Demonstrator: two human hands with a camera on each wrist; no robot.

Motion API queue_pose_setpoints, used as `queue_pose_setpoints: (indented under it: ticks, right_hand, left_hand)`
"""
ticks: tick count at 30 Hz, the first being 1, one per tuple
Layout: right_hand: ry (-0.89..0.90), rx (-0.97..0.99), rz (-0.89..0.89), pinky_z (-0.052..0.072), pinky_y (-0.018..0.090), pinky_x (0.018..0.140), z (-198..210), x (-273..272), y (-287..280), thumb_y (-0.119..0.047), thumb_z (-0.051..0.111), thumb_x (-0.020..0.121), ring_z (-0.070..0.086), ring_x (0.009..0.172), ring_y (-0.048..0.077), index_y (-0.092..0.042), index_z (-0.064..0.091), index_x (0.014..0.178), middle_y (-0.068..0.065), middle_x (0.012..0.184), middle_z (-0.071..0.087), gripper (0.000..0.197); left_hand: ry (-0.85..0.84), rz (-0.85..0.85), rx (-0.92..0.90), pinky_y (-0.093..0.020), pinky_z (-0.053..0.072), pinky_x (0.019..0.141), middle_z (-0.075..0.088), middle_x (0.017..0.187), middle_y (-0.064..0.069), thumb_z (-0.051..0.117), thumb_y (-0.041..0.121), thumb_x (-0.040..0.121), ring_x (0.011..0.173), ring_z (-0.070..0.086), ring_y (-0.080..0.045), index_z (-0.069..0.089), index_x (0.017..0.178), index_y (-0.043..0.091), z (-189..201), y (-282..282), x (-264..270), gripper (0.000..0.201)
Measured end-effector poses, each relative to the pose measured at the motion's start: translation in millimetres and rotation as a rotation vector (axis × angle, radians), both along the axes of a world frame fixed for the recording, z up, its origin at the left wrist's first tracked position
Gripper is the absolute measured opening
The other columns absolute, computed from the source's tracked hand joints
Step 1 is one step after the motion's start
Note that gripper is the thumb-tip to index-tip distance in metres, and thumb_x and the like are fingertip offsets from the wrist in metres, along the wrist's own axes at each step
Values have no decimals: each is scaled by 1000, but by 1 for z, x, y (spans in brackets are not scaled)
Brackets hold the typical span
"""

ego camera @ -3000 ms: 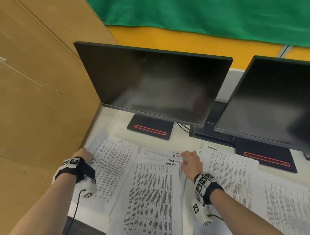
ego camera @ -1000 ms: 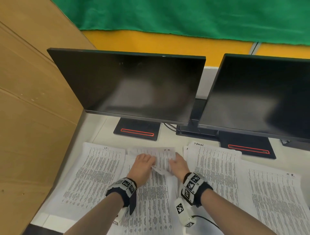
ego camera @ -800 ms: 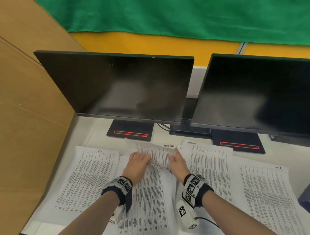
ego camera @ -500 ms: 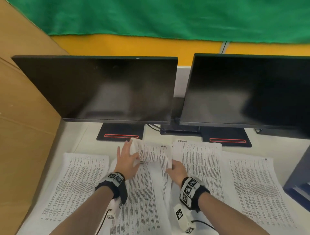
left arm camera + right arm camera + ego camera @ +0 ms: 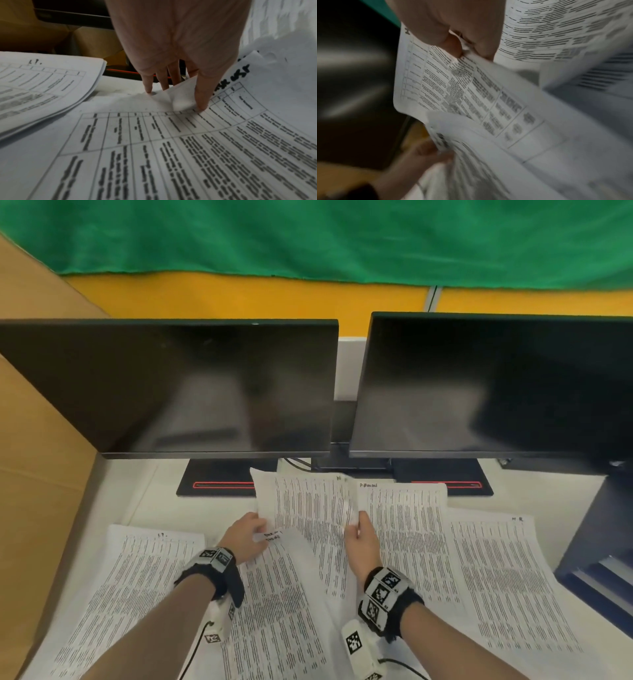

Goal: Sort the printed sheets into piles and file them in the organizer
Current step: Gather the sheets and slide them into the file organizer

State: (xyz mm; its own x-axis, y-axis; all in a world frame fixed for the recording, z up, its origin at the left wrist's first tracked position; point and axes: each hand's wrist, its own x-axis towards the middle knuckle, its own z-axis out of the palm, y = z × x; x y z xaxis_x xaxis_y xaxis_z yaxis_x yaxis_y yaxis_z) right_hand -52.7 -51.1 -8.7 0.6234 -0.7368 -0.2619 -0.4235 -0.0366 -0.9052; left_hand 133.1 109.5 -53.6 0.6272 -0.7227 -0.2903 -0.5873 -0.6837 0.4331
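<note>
Several piles of printed sheets lie in a row on the white desk (image 5: 144,491). My right hand (image 5: 356,529) pinches the right edge of one sheet (image 5: 308,505) between thumb and fingers (image 5: 453,46) and holds it tilted up above the middle pile (image 5: 274,611). My left hand (image 5: 251,537) sits at the far end of that pile. Its thumb and fingers (image 5: 200,97) straddle the raised, hand-labelled corner (image 5: 181,94) of the pile's top sheet and pinch it. The dark blue organizer (image 5: 596,549) stands at the desk's right edge, partly cut off.
Two dark monitors (image 5: 191,388) (image 5: 479,385) stand just behind the sheets, their black bases (image 5: 219,477) close to the lifted sheet. Other piles lie at left (image 5: 137,587), right of centre (image 5: 407,529) and far right (image 5: 507,577). A brown panel (image 5: 37,457) walls the left side.
My left hand came from the left pile to the middle pile's far corner. My right hand raised one sheet off the middle pile. The view swung right, revealing the organizer.
</note>
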Motion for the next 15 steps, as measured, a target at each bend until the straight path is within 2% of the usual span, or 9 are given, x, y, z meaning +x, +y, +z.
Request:
queue_pose_setpoints:
  ticks: [2, 4, 6, 7, 9, 11, 13, 15]
  right_hand:
    - [-103, 2, -99, 51, 27, 70, 20, 3, -6, -10, 33, 99, 63, 93, 30, -8, 43, 129, 6, 98, 60, 31]
    - [-212, 40, -241, 48, 25, 67, 39, 5, -22, -7, 33, 98, 61, 88, 24, -11, 48, 117, 0, 97, 60, 25]
    - [-245, 33, -379, 47, 25, 66, 50, 1, -49, -3, 33, 95, 57, 85, 19, -10, 49, 111, 2, 99, 60, 23]
    - [-223, 29, -435, 48, 28, 72, 54, -5, -66, -1, 34, 92, 57, 90, 21, -8, 49, 110, 5, 103, 59, 24]
    - [-111, 20, -508, 46, 37, 89, 56, -26, -102, 1, 36, 87, 54, 104, 27, -1, 48, 110, 11, 112, 57, 26]
    - [135, -8, -538, 40, 39, 95, 54, -58, -140, -1, 33, 93, 52, 112, 34, 4, 49, 119, 20, 121, 55, 31]
    - [419, -42, -479, 39, 39, 98, 44, -98, -176, -4, 32, 97, 49, 118, 39, 10, 48, 125, 29, 128, 50, 35]
    - [683, -123, -387, 40, 38, 102, 26, -131, -207, -7, 34, 96, 50, 119, 37, 9, 51, 124, 26, 131, 50, 37]
  left_hand:
    - [-17, -7, -27, -27, 37, 80, 50, 109, -3, 63, 20, 81, 98, 51, -23, 56, 86, 9, -2, 1, 2, 14]
    - [-17, -7, -30, -27, 38, 92, 49, 122, -4, 63, 17, 81, 111, 51, -24, 60, 104, 0, -4, 2, 3, 29]
    - [-24, -35, -10, -27, 37, 96, 47, 127, -5, 62, 15, 81, 115, 50, -24, 60, 103, 2, -4, 1, 4, 26]
    - [-22, -51, 4, -26, 37, 96, 46, 128, -5, 62, 16, 80, 116, 49, -23, 59, 99, 6, -3, 1, 4, 21]
    - [-23, -74, 30, -25, 35, 99, 43, 133, -4, 61, 18, 82, 119, 47, -20, 58, 97, 11, -3, 1, 6, 17]
    - [-31, -90, 68, -26, 33, 102, 38, 139, -3, 59, 21, 85, 123, 43, -20, 57, 103, 13, -3, 0, 8, 20]
    - [-47, -107, 92, -27, 31, 105, 36, 142, -3, 58, 22, 86, 126, 40, -20, 57, 113, 12, -4, -1, 10, 28]
    - [-50, -123, 99, -27, 31, 104, 36, 141, -4, 58, 22, 86, 125, 40, -19, 57, 114, 10, -3, -2, 10, 30]
